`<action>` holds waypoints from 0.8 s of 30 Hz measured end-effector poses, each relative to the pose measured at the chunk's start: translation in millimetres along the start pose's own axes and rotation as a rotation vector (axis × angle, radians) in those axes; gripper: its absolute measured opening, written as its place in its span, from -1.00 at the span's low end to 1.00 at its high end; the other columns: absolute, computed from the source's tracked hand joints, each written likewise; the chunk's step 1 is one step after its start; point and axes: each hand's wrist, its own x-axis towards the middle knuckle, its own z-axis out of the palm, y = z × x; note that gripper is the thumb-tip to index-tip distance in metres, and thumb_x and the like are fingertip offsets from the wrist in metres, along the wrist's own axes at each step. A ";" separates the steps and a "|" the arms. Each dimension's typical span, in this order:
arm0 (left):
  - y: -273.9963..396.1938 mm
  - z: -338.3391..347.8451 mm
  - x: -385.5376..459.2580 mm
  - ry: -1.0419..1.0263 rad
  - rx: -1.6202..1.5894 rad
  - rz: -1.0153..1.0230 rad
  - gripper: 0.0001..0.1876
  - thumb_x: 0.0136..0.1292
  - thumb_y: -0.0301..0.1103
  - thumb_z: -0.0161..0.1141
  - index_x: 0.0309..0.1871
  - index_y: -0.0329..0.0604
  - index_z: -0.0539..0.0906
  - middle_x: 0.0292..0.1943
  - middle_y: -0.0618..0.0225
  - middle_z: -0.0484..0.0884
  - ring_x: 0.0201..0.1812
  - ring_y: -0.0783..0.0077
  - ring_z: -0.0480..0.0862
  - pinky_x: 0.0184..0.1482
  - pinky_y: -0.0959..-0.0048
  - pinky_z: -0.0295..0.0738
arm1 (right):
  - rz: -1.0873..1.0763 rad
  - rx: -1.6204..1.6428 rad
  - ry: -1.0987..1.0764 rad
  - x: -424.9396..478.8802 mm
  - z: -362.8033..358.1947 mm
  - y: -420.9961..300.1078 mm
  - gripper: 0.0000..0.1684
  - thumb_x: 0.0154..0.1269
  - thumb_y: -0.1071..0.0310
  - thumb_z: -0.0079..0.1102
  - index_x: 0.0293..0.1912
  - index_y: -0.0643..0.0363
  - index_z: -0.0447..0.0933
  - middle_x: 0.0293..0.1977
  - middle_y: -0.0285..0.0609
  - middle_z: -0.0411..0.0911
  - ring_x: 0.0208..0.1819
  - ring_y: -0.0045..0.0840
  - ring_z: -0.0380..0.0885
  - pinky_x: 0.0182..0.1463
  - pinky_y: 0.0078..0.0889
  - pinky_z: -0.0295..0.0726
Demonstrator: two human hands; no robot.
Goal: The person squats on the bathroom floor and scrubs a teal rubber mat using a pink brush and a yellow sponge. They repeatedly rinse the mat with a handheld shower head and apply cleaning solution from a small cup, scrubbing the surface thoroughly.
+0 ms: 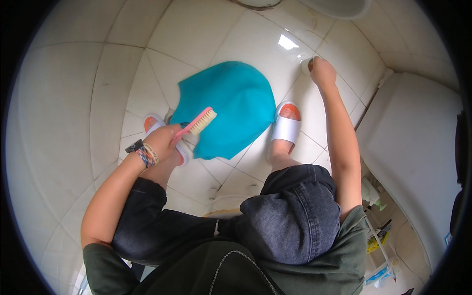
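My left hand grips the handle of a pink scrubbing brush, its pale bristles turned to the right. Beneath and beyond the brush, a teal cloth or garment lies spread on the tiled floor between my feet. My right hand is stretched out to the far right, its fingers around a small white round object, perhaps a cup or lid, at floor level. The hand partly hides that object, so its kind is unclear.
White slide sandals are on my feet at both sides of the cloth. A large whitish panel stands at the right, with a rack of bathroom items below it. Rounded white fixtures show at the top. Tiled walls enclose the floor.
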 end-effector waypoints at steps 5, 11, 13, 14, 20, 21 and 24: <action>0.4 -3.6 4.7 0.027 -0.002 0.054 -0.91 0.16 -0.54 0.06 -0.25 -0.29 0.49 -0.38 -0.07 0.55 -0.26 -0.12 0.57 -0.24 0.20 0.45 | 0.022 -0.056 0.015 7.0 -2.7 -2.8 -0.84 0.06 0.42 0.09 -0.34 0.16 0.61 -0.34 0.02 0.64 -0.27 -0.12 0.63 -0.23 -0.16 0.61; -13.8 4.9 2.0 -0.082 -0.028 0.011 -0.87 0.13 -0.56 0.05 -0.23 -0.29 0.50 -0.37 -0.08 0.57 -0.26 -0.12 0.57 -0.24 0.20 0.46 | 0.125 0.144 0.114 -11.5 -21.0 -1.2 -0.70 0.06 0.23 0.22 -0.21 0.17 0.62 -0.32 0.00 0.64 -0.26 -0.15 0.63 -0.21 -0.19 0.60; -13.0 6.6 5.0 -0.073 -0.026 0.036 -0.87 0.13 -0.56 0.05 -0.23 -0.30 0.50 -0.38 -0.08 0.57 -0.27 -0.13 0.56 -0.24 0.20 0.46 | 0.181 0.294 0.168 -19.2 -33.8 11.9 -0.60 0.03 0.15 0.28 -0.14 0.16 0.62 -0.31 0.01 0.64 -0.27 -0.16 0.63 -0.20 -0.21 0.60; -13.4 7.8 5.7 -0.066 -0.027 0.045 -0.86 0.13 -0.56 0.05 -0.22 -0.31 0.50 -0.38 -0.08 0.57 -0.28 -0.13 0.56 -0.24 0.20 0.46 | 0.146 0.445 0.214 -19.7 -28.5 25.3 -0.54 0.04 0.16 0.35 -0.09 0.21 0.61 -0.32 -0.04 0.66 -0.31 -0.32 0.65 -0.24 -0.34 0.59; -25.8 25.8 23.2 -0.062 -0.019 0.081 -0.87 0.13 -0.59 0.06 -0.23 -0.26 0.52 -0.07 -0.05 0.57 -0.08 -0.08 0.54 -0.08 0.19 0.45 | 0.277 1.405 -0.183 -57.0 -13.7 -33.7 -0.51 0.13 0.19 0.39 -0.03 0.31 0.54 -0.20 -0.15 0.60 -0.23 -0.56 0.59 -0.25 -0.58 0.59; -27.8 31.5 30.1 0.014 0.019 0.125 -0.87 0.13 -0.59 0.07 -0.24 -0.25 0.52 0.02 -0.02 0.52 0.01 -0.06 0.50 -0.02 0.20 0.44 | 0.283 1.425 -0.295 -57.9 -5.0 -50.7 -0.49 0.13 0.18 0.38 -0.01 0.31 0.52 -0.19 -0.14 0.60 -0.21 -0.55 0.59 -0.25 -0.58 0.60; -23.4 35.9 60.5 0.153 0.174 0.258 -0.86 0.10 -0.61 0.11 -0.26 -0.23 0.53 0.28 0.04 0.34 0.24 -0.02 0.37 0.15 0.22 0.39 | 0.348 1.496 -0.425 -51.2 19.1 -91.3 -0.52 0.18 0.20 0.34 0.00 0.32 0.50 -0.19 -0.11 0.58 -0.25 -0.53 0.58 -0.25 -0.59 0.61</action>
